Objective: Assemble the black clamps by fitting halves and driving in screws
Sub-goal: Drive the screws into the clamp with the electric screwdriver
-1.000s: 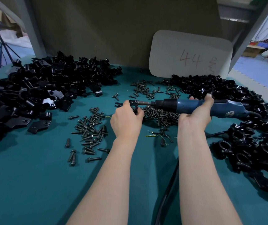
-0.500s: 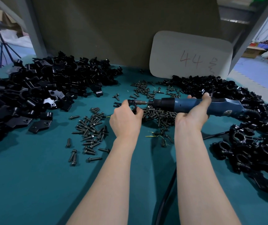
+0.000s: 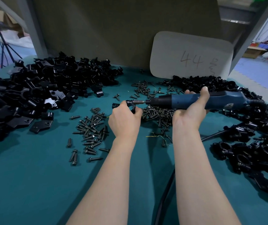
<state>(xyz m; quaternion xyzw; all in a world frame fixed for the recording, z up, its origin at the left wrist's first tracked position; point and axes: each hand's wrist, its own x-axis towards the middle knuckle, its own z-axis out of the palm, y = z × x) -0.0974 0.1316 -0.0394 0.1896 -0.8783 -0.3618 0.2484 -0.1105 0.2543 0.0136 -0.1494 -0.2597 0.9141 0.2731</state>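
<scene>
Heaps of loose black plastic clamp halves (image 3: 41, 91) fill the left of the teal desk (image 3: 32, 184); assembled black ring clamps (image 3: 251, 151) pile up on the right. Between them, above scattered dark metal screws (image 3: 92, 132), the left hand (image 3: 123, 120) grips one small black clamp (image 3: 131, 105), fingers curled round it. The right hand (image 3: 190, 111) is wrapped round a blue electric screwdriver (image 3: 178, 102), held level, its metal bit (image 3: 139, 102) meeting the clamp's side. A grey card (image 3: 190, 54) marked 44 leans at the back.
</scene>
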